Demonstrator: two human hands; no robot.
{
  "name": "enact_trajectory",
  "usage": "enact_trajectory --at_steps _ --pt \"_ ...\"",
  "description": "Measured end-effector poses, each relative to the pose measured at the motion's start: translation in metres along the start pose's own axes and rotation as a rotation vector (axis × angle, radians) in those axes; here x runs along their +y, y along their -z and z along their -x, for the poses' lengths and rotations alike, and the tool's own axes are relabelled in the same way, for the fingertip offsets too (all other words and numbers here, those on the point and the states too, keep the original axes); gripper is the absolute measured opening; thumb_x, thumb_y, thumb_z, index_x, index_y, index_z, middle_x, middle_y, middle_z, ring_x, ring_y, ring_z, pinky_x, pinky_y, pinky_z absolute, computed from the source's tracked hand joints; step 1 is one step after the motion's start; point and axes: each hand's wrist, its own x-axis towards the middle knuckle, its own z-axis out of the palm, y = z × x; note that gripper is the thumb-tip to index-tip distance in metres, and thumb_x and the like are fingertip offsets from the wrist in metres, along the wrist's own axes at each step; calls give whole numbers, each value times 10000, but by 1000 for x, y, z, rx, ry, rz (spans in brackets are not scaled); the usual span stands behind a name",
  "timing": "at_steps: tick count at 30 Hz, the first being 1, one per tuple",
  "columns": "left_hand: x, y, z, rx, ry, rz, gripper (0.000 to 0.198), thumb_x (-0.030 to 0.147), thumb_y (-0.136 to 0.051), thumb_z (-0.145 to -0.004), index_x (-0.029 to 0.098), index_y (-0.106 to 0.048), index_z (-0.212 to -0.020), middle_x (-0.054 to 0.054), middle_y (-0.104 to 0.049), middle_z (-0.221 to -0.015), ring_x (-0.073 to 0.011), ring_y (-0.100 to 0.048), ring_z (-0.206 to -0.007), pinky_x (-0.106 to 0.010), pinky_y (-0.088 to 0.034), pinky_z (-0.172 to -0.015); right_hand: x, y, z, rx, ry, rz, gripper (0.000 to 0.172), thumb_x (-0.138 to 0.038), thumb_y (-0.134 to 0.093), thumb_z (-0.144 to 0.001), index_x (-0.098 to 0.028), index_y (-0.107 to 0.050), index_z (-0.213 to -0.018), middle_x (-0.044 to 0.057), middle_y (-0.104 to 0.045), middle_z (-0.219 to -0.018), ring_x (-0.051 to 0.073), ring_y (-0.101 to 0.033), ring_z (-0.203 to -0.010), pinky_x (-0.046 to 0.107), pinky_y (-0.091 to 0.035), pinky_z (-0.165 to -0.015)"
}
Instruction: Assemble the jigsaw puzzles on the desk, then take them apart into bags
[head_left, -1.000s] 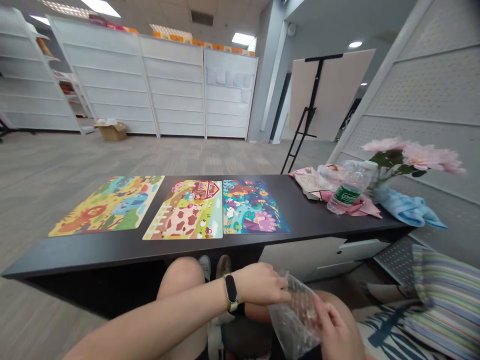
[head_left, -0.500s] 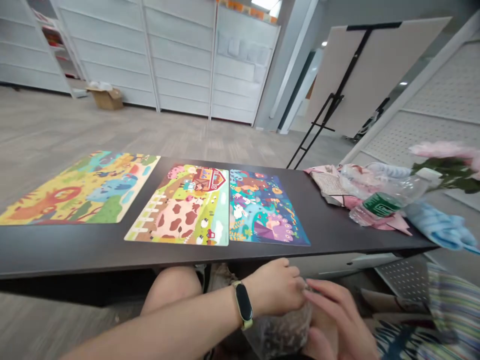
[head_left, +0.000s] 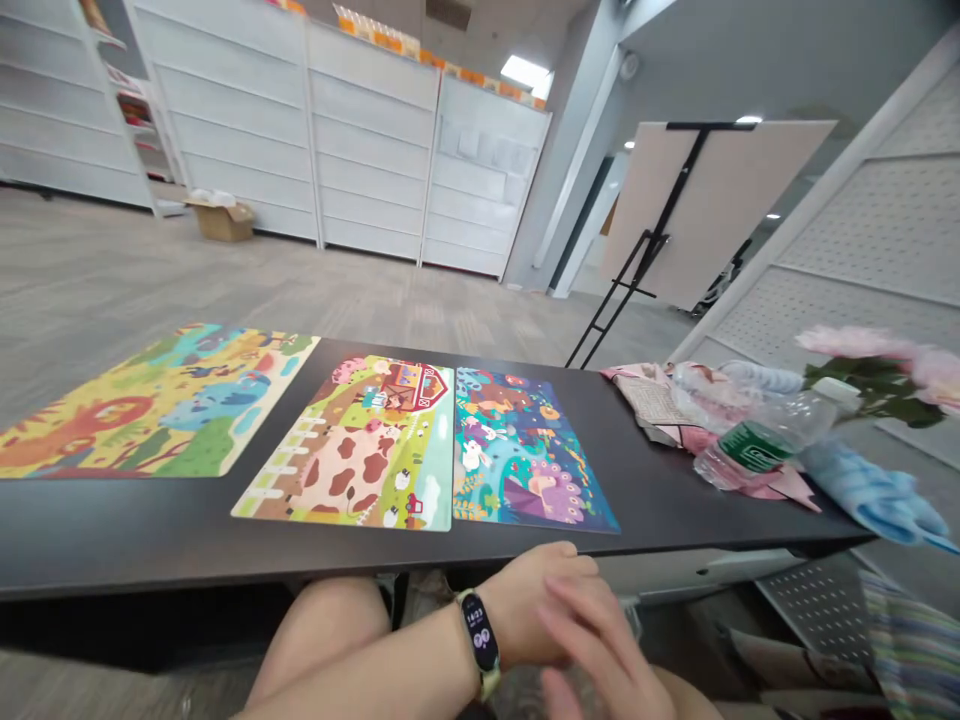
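I am seeing the left grip lying in front of the near edge of the counter, right of that edge's middle; its fingers are mostly hiding, so I cannot tell whether it is holding anything. The right grip is resting across it, fingers stretching out and thumb standing wide of them. What looks like clear plastic is showing only in scraps beside and beneath them, lower than the near edge. I am judging it to be very light, limp and slippery, crumpling under any squeeze and probably tearing under a hard pull. I am favouring a thumb-and-fingertip pinch at a loose rim, with the opposite side being steadied. Along the near edge, the farm board and dark-blue board are lying side by side.
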Motion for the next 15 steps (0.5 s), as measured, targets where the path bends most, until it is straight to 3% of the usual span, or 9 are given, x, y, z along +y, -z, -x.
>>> enact_trajectory --at_steps 2,4,6,9,12,15 --pt "0 0 1 29 -5 -38 184 185 -611 -919 204 -624 -736 -29 -687 -857 -182 -603 -872 -324 -424 -733 24 17 -12 109 -42 -4 276 -300 -547 -895 -292 -694 -1129 116 -684 -1173 325 -651 -1086 498 -554 -906" --pt "0 2 3 25 -18 -72 144 205 -633 -899 194 -637 -755 -35 -676 -838 -198 -592 -867 -343 -414 -719 53 29 -25 141 -193 30 271 -302 -505 -927 -243 -681 -1126 127 -657 -1235 299 -624 -1136 493 -522 -964" --pt "2 7 4 7 -1 -90 125 230 -655 -880 195 -640 -761 -26 -660 -808 -195 -577 -833 -347 -406 -701 83 33 -32 59 -226 97 314 -342 -479 -948 -236 -666 -1178 114 -636 -1296 278 -593 -1196 477 -502 -1006" --pt "7 8 6 -5 12 -74 110 249 -659 -863 196 -639 -769 -15 -653 -803 -190 -573 -811 -349 -412 -703 116 28 -28 -99 -132 181 375 -355 -451 -966 -261 -625 -1284 81 -623 -1349 264 -559 -1259 495 -473 -1047" --pt "14 -3 8 -32 47 -3 91 287 -667 -847 205 -664 -808 -4 -662 -795 -194 -593 -774 -331 -421 -646 126 22 -20 -133 -90 268 395 -340 -439 -977 -285 -588 -1339 67 -613 -1373 265 -548 -1278 513 -476 -1036" --pt "21 -24 12 -100 208 165 102 286 -656 -842 260 -719 -918 7 -693 -809 -177 -625 -698 -273 -412 -559 124 24 -17 -172 -72 317 416 -354 -503 -964 -297 -558 -1373 62 -590 -1404 270 -539 -1291 509 -491 -1026"
